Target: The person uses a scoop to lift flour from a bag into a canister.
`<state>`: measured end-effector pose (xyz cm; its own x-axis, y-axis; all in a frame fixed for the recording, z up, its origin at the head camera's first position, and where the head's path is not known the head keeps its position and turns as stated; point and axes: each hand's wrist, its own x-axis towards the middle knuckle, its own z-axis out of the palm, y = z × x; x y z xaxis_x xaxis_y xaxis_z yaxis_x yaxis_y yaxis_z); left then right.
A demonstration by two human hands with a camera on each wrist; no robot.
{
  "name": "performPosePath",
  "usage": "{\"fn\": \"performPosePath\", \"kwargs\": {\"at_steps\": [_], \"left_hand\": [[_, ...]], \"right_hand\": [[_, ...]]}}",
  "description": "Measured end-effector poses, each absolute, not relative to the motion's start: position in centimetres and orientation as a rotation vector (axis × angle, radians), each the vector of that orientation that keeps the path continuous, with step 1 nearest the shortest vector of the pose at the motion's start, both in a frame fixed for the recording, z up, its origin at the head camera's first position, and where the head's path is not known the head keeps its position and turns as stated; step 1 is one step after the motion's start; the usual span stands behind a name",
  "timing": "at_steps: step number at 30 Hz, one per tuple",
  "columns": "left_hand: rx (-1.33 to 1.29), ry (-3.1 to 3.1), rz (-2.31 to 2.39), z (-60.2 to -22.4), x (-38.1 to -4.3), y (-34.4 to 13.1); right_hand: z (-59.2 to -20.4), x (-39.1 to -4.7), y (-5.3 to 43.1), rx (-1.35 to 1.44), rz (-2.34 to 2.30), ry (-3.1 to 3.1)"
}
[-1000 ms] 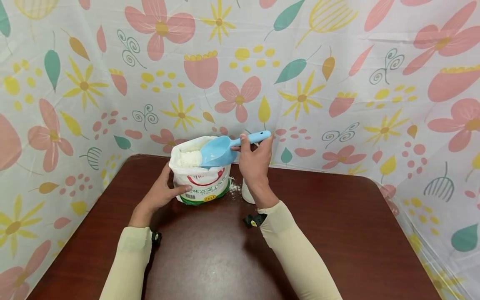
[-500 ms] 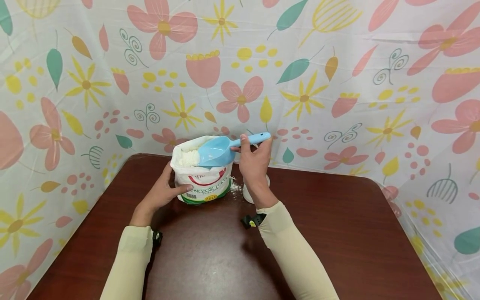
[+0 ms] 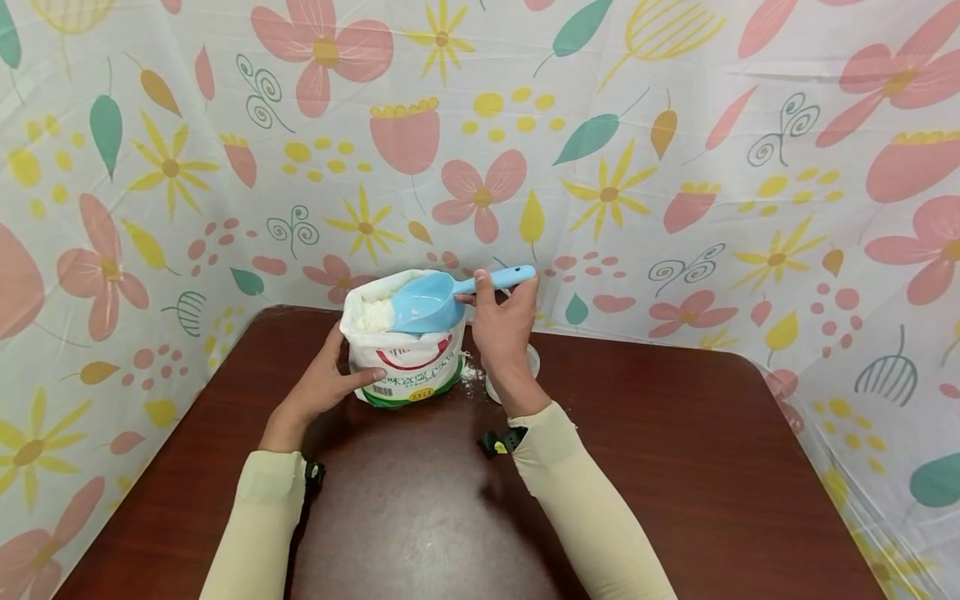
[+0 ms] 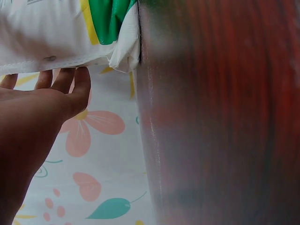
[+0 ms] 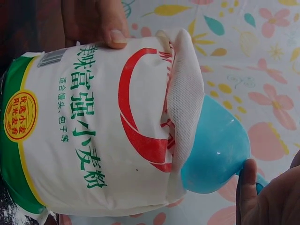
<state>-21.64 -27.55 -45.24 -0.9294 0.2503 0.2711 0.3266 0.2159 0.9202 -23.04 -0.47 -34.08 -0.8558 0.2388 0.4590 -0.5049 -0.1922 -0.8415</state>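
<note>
An opened white flour bag [image 3: 408, 358] with a green base and red and green print stands on the table, its top edge folded outward. White flour [image 3: 377, 317] shows inside its mouth. My left hand [image 3: 324, 382] holds the bag's left side, thumb on the front; in the left wrist view its fingers [image 4: 82, 84] press against the side. My right hand [image 3: 504, 337] grips the handle of a light blue scoop [image 3: 426, 302]. The scoop's bowl lies in the bag's mouth, against the flour, its front edge hidden behind the folded rim in the right wrist view.
A small whitish container [image 3: 533, 360] stands right of the bag, mostly hidden behind my right hand. Spilled flour [image 3: 471, 377] dusts the dark wooden table [image 3: 420, 500] between them. A flower-patterned cloth [image 3: 637, 108] hangs behind and beside the table.
The scoop and my right hand have moved slightly left, the bowl going a little farther over the bag's mouth. More of the container shows now. My left hand keeps its hold.
</note>
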Motion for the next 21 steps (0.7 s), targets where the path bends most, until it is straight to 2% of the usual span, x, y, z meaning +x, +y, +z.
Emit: {"fn": "performPosePath", "kwargs": {"at_steps": [21], "left_hand": [[-0.564,-2.410,-1.845,-45.14,-21.56,-27.58]], "right_hand": [[-34.84,-23.19,-1.32,0.252,2.104,-1.595]]}}
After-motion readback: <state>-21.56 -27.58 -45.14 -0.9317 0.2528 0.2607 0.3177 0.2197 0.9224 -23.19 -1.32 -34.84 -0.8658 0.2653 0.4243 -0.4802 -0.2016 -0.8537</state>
